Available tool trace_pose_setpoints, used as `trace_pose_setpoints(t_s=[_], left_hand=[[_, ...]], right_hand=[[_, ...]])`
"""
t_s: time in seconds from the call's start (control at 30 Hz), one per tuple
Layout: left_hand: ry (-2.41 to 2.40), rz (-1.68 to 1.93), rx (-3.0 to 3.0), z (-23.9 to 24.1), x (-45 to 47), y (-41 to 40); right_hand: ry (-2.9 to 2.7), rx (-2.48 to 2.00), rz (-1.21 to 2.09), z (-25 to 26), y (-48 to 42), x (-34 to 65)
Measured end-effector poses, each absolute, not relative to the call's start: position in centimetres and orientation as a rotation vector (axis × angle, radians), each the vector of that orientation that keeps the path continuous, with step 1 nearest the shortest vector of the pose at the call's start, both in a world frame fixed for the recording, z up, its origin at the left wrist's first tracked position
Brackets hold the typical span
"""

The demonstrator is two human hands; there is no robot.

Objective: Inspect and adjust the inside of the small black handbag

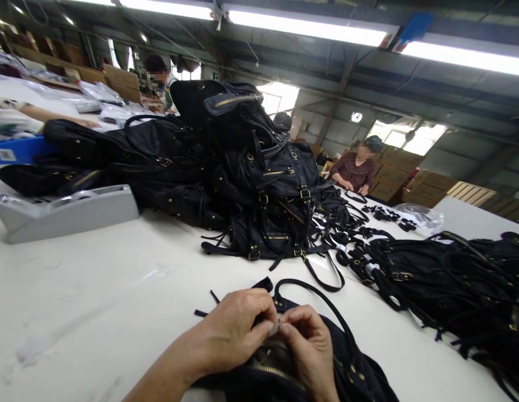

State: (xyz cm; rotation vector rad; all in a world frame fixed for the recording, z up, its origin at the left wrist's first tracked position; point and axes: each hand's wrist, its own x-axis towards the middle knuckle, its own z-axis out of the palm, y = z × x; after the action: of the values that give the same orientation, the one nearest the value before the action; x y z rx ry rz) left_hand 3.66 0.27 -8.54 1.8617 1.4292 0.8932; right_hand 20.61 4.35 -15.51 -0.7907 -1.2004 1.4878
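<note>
A black handbag (368,377) lies on the table in front of me, its brass zipper (276,371) unzipped and brownish lining showing. Over that opening, my left hand (236,329) is closed, thumb and forefinger pinching a small pale piece (275,329), perhaps a tag or a bit of lining. My right hand (312,343) pinches at the same spot from the other side, its fingertips nearly touching those of the left. One curved bag handle (324,293) arches up behind my right hand. What exactly lies between the fingertips is too small to make out.
A tall pile of black bags (267,173) stands ahead on the white table (129,290). More bags (464,279) and bundled straps (372,262) lie to the right. A grey tape dispenser (70,215) and blue bin (20,151) are left. Co-workers sit beyond; another person's arm reaches in at left.
</note>
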Motion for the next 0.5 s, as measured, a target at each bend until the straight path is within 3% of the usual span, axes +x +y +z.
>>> trace_pose_setpoints(t_s=[0.5], left_hand=[[1.441, 0.876, 1.914, -8.92, 3.91, 0.08]], right_hand=[[-1.317, -0.736, 1.345, -15.53, 4.44, 20.72]])
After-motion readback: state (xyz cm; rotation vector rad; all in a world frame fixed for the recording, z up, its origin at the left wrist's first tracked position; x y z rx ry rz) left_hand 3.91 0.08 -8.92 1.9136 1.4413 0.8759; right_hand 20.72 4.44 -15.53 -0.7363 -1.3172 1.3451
